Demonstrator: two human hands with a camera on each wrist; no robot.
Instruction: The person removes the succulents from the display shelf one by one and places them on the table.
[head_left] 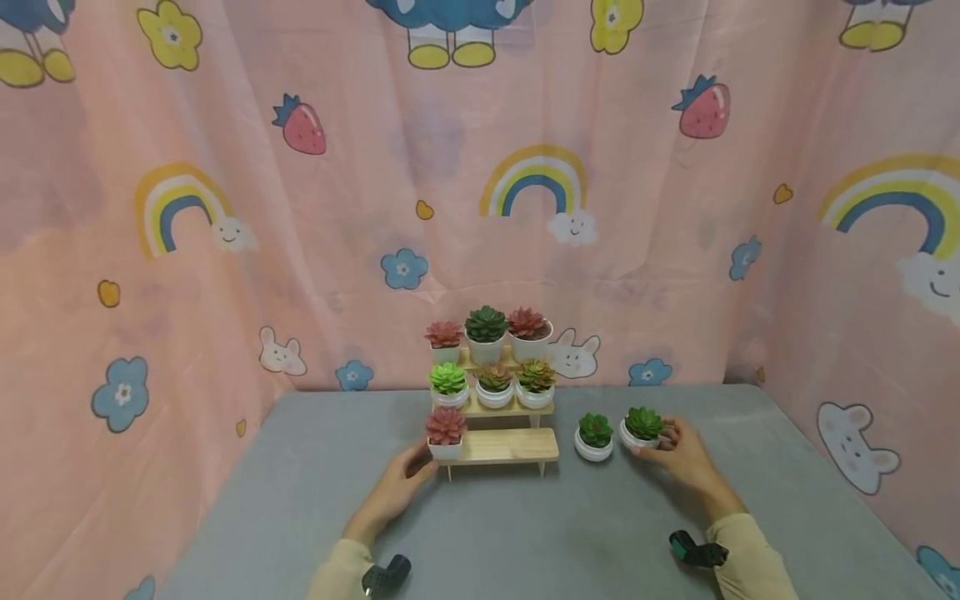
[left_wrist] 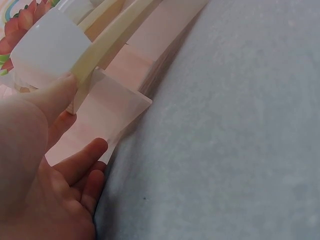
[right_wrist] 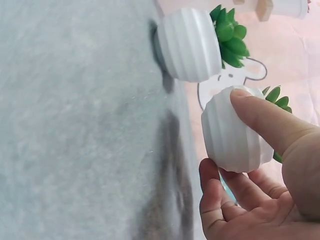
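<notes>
Nine succulents (head_left: 494, 377): seven on one stand (head_left: 513, 446), one in right grip (head_left: 684, 452).

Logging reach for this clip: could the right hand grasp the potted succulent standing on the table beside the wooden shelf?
Probably not: the right hand grips another potted succulent, which is between it and the standing pot. Otherwise that pot is close and uncovered.

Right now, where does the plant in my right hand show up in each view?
Head: the held plant is right of centre, below mid-height, in the right hand.
Left wrist: not in it.
Right wrist: right of centre, its ribbed white pot around mid-height.
Shared landmark: the grey tabletop shows in all three.
</notes>
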